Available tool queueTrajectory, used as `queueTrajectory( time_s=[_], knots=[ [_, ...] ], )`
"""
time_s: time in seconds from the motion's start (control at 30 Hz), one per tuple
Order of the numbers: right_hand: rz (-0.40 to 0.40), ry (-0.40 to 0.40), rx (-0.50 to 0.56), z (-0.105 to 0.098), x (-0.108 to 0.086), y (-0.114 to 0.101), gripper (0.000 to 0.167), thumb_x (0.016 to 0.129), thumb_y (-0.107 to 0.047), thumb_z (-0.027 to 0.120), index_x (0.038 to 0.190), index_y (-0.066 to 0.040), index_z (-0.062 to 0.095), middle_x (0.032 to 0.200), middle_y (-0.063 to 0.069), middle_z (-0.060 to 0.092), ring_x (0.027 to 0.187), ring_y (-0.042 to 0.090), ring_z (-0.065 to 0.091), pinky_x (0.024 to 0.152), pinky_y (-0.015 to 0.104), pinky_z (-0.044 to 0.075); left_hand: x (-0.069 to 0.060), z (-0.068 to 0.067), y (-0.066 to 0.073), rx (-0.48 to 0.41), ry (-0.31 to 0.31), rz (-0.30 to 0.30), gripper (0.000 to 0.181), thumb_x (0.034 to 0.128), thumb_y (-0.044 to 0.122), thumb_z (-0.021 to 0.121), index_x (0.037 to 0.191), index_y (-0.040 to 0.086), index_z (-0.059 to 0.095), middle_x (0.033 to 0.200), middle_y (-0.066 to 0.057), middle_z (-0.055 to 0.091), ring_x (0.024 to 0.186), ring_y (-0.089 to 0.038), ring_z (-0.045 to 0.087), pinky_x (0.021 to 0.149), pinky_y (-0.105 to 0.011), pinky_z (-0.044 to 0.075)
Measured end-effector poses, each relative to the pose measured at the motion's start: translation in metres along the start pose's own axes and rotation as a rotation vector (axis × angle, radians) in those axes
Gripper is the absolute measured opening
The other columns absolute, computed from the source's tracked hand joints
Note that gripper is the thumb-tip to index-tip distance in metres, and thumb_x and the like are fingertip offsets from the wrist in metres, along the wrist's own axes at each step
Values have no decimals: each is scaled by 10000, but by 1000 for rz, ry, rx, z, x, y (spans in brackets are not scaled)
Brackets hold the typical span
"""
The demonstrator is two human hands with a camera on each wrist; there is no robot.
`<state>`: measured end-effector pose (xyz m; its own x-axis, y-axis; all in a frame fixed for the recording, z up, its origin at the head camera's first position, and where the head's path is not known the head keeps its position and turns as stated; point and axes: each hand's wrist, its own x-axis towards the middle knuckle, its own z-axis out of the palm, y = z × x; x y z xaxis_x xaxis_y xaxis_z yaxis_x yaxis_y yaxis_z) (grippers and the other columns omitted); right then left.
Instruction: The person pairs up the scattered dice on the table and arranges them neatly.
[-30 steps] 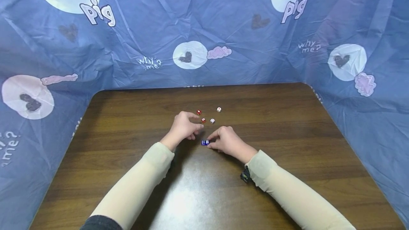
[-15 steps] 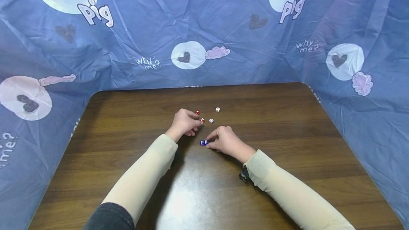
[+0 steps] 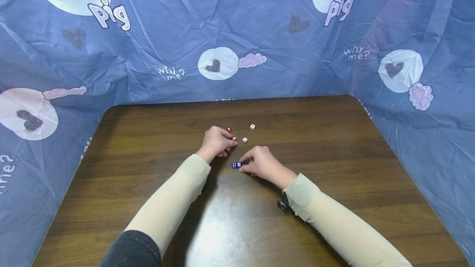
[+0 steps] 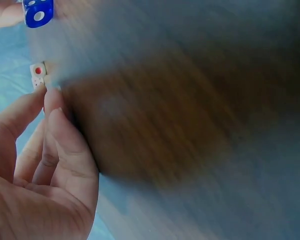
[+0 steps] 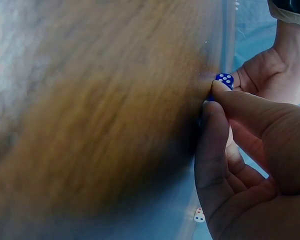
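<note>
Both hands are at work near the middle of a brown, wood-grained counter (image 3: 334, 151). The left hand (image 3: 215, 141) has its thumb and index finger nearly together, one on each side of the nearer red die (image 3: 235, 139), which it pinches. That die rests at counter level, partly covered by the fingers; in the left wrist view the fingertips largely conceal it. The left hand's other fingers are bent beneath.

The right hand (image 3: 262, 162) pinches the right blue die (image 3: 239, 165) between thumb and index finger, the gap being no wider than the die. The left blue die (image 3: 234, 166) sits directly against it, the two forming a short row on the person's side of the red one.

The farther red die (image 3: 229, 129) lies just beyond the left index finger. The nearer white die (image 3: 245, 140) stands apart, to the right of the pinched red die, and the farther white die (image 3: 252, 127) lies beyond it, slightly further right.

A pale left sleeve (image 3: 170, 205) and a matching right sleeve (image 3: 341, 221) cover the forearms. A dark device (image 3: 283, 202) is noted at the right wrist. Behind the counter hangs a creased blue cloth (image 3: 259, 19) printed with hearts and lettering.
</note>
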<state>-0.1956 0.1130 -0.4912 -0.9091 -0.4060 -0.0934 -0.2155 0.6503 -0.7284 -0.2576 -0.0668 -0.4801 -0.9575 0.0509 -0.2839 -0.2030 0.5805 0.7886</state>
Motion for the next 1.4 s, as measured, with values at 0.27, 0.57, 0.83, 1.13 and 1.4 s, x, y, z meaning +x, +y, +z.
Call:
queueTrajectory(
  time_s=[0.27, 0.57, 0.83, 1.13, 1.4],
  knots=[
    [0, 3, 15, 1, 0, 2, 155, 807, -126, 889, 944, -112, 818, 533, -59, 636, 411, 86, 589, 455, 282, 536, -1, 2, 0, 20, 33, -14, 125, 848, 136, 859, 951, 88, 807, 625, -84, 695, 443, -185, 634, 411, -294, 540],
    [-4, 8, 25, 1, 0, 1, 158, 806, -121, 890, 946, -110, 819, 528, -58, 632, 407, 84, 580, 445, 282, 529, -2, 3, 1, 69, 54, 14, 84, 856, 149, 852, 897, 97, 801, 611, -71, 688, 457, -210, 655, 414, -303, 540],
    [1, -2, 28, 1, -1, 0, 153, 816, -128, 883, 953, -110, 817, 539, -60, 639, 413, 84, 575, 451, 278, 525, -7, 2, -2, 121, 23, 50, 51, 876, 140, 831, 894, 101, 804, 605, -55, 687, 450, -193, 649, 425, -292, 538],
    [8, 7, 20, 1, -2, -1, 156, 812, -130, 887, 952, -115, 819, 544, -59, 643, 416, 80, 580, 452, 277, 527, -23, -4, -7, 117, -46, 100, 44, 869, 116, 828, 886, 85, 802, 608, -83, 683, 455, -212, 650, 414, -287, 534],
    [7, 2, 3, 0, -2, -1, 159, 818, -146, 885, 961, -120, 819, 573, -89, 652, 432, 90, 586, 469, 276, 530, -37, -5, -11, 140, -110, 123, 47, 852, 101, 837, 889, 95, 809, 605, -84, 679, 458, -214, 646, 406, -282, 517]
  ],
)
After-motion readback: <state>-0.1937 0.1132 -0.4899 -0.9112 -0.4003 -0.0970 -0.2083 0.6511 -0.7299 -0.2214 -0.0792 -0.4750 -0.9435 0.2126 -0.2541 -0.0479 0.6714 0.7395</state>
